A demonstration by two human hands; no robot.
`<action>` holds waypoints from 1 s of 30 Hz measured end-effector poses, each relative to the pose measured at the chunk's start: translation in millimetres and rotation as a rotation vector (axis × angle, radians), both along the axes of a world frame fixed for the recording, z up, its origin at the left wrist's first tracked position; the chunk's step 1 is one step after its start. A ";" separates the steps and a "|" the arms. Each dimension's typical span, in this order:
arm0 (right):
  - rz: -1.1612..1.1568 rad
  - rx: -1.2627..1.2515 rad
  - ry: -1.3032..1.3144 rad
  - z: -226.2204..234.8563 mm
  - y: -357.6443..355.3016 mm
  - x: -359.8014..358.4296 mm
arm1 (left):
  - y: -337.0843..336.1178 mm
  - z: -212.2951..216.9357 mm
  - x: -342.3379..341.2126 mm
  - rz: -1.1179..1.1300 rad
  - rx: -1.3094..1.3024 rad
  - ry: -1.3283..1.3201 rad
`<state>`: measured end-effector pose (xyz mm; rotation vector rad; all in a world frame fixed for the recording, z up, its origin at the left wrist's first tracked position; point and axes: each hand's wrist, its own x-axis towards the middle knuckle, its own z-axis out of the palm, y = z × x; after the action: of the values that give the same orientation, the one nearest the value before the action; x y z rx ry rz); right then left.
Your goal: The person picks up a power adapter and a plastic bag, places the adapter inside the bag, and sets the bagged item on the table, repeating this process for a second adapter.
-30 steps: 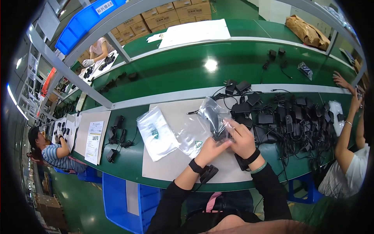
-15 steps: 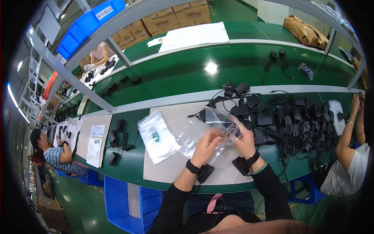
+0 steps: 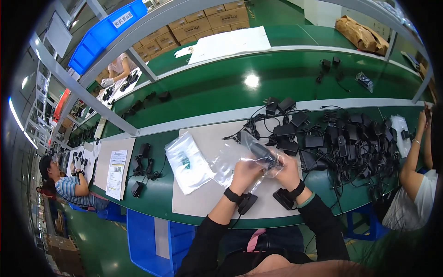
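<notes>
My left hand (image 3: pixel 247 174) pinches the near left side of a clear plastic bag (image 3: pixel 248 140) above the grey work mat. A black power adapter (image 3: pixel 262 151) with its cord bunched up shows through the film. Its near end is partly hidden by my fingers. My right hand (image 3: pixel 288 173) is closed round the right side of the bag and the cord; its fingertips are blurred. Left of them lies a stack of flat clear bags (image 3: pixel 188 164) with a green print. Loose adapters (image 3: pixel 286 130) sit just beyond my hands.
A large heap of black adapters and cords (image 3: pixel 348 143) covers the bench at right. Several more adapters (image 3: pixel 144 166) and a printed sheet (image 3: pixel 117 171) lie at left. A metal rail (image 3: pixel 194 121) crosses behind the mat. Co-workers sit at both sides; a blue bin (image 3: pixel 150 244) stands below the bench.
The adapter now shows plainly inside the clear bag between my hands. My left hand's fingers have closed in on the bag's near side, and my right hand has turned slightly.
</notes>
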<state>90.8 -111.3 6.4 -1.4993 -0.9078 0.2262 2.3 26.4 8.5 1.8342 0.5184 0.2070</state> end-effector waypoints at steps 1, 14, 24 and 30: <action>-0.027 0.014 -0.064 1.6 0.1 -2.0 | -1.6 2.6 -0.2 -0.002 -0.008 0.052; -0.228 -0.153 -0.640 17.8 1.6 1.0 | 9.3 -21.8 -9.0 -0.063 -0.496 -0.465; -0.198 -0.161 -0.545 9.8 1.3 7.3 | 15.7 -12.7 -11.3 -0.006 -0.434 -0.250; -0.286 -0.244 -0.607 22.0 -0.6 0.5 | 5.2 -8.8 -10.4 -0.031 -0.257 -0.375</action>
<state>91.3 -111.9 28.5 -1.9506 -1.1499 -0.3605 -8.1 31.7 -0.3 1.5063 0.2407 0.4329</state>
